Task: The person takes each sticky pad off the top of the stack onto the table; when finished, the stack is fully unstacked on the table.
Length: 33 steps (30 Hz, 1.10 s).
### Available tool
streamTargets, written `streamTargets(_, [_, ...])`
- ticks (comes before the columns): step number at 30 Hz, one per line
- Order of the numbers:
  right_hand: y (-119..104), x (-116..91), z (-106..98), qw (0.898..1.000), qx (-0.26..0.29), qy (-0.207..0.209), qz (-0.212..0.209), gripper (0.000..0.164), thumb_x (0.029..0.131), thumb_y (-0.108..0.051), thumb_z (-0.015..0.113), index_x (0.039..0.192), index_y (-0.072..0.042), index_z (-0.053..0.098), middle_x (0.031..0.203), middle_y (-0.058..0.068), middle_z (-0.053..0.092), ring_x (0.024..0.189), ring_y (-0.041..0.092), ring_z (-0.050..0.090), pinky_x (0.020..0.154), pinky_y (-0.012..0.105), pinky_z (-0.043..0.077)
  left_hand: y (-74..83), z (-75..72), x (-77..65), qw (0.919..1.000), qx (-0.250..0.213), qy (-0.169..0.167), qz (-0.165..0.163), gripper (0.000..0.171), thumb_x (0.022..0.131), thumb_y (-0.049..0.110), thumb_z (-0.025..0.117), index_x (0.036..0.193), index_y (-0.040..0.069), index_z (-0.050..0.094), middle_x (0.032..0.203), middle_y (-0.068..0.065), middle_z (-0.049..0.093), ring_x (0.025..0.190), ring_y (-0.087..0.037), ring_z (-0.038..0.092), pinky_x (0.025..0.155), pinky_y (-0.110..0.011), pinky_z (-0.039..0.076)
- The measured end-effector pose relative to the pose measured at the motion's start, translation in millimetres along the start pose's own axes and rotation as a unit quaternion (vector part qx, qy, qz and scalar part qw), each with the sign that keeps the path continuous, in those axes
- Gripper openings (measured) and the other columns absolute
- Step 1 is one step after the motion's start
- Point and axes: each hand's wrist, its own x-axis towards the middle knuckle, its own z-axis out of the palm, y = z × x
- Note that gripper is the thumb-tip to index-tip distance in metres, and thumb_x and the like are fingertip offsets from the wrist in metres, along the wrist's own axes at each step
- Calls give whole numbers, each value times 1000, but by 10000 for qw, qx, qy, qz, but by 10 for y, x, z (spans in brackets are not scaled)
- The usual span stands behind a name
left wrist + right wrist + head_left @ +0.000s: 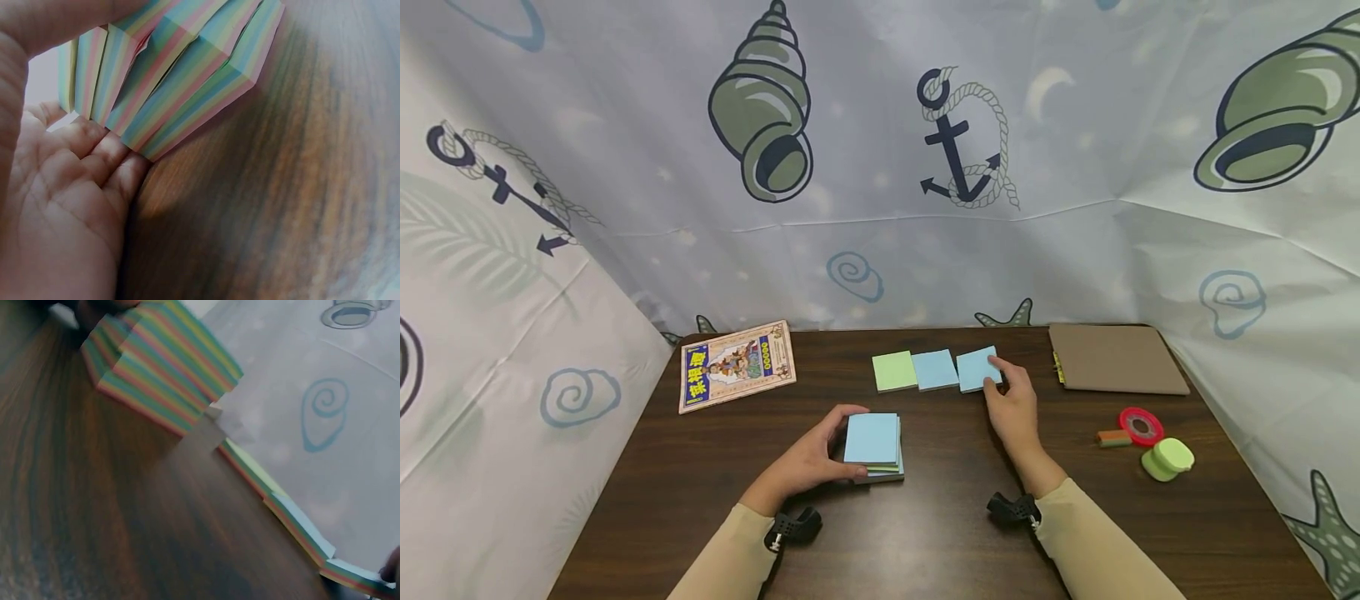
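Note:
My left hand (812, 457) grips a stack of sticky note pads (871, 440) from its left side, thumb at the near edge and fingers at the far edge. A light blue pad lies on top, and the left wrist view shows striped, unevenly stacked sides (187, 69). Farther back, a row holds a green pad (894, 372), a blue pad (935, 370) and another blue pad (976, 369) at the right end, slightly turned. My right hand (1017, 408) pinches that last pad by its right side. In the right wrist view only a fingertip (391, 567) shows at it.
A printed booklet (737, 367) lies at the back left of the dark wooden table (940, 533). At the back right is a brown folder or notebook (1116, 358). Nearer on the right are a red ring-shaped roll (1129, 423), a small orange-and-green block (1113, 438) and a light green container (1167, 459).

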Motion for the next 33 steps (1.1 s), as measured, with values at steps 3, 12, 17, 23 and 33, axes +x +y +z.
streamTargets(3, [-12, -11, 11, 9982, -413, -431, -45, 49, 104, -14, 70, 152, -9, 63, 151, 22, 57, 133, 42, 50, 113, 60, 42, -6, 1, -3, 10000, 41, 1, -11, 96, 86, 26, 96, 163, 19, 39, 146, 1, 60, 134, -24, 56, 112, -28, 42])
streamTargets(12, [-44, -56, 75, 9834, -1439, -936, -589, 59, 101, -18, 77, 156, -7, 59, 153, 27, 58, 141, 53, 43, 115, 73, 26, -26, 7, -14, 10000, 66, 37, -37, 95, 86, 27, 96, 163, 20, 39, 145, 2, 61, 134, -24, 57, 112, -28, 42])
streamTargets(17, [-63, -69, 91, 9815, -1534, -954, -641, 59, 101, -19, 76, 156, -7, 59, 153, 26, 56, 139, 53, 43, 113, 70, 27, -23, 6, -20, 9999, 92, 59, -23, 95, 87, 27, 96, 163, 19, 39, 145, 1, 60, 135, -25, 56, 113, -28, 42])
streamTargets(23, [-64, -67, 98, 9810, -1538, -1039, -563, 58, 103, -21, 75, 157, -10, 59, 157, 24, 53, 143, 50, 40, 115, 67, 26, 1, 11, -18, 9999, 106, 52, -76, 96, 86, 27, 96, 163, 20, 39, 146, 2, 59, 135, -24, 56, 114, -32, 42])
streamTargets(33, [-57, -61, 82, 9802, -1492, -1150, -609, 55, 103, -21, 74, 156, -11, 60, 162, 24, 45, 150, 51, 32, 119, 69, 21, 20, 2, 9, 9999, 44, 19, -123, 95, 87, 24, 95, 163, 20, 39, 147, -1, 59, 135, -25, 55, 115, -34, 41])
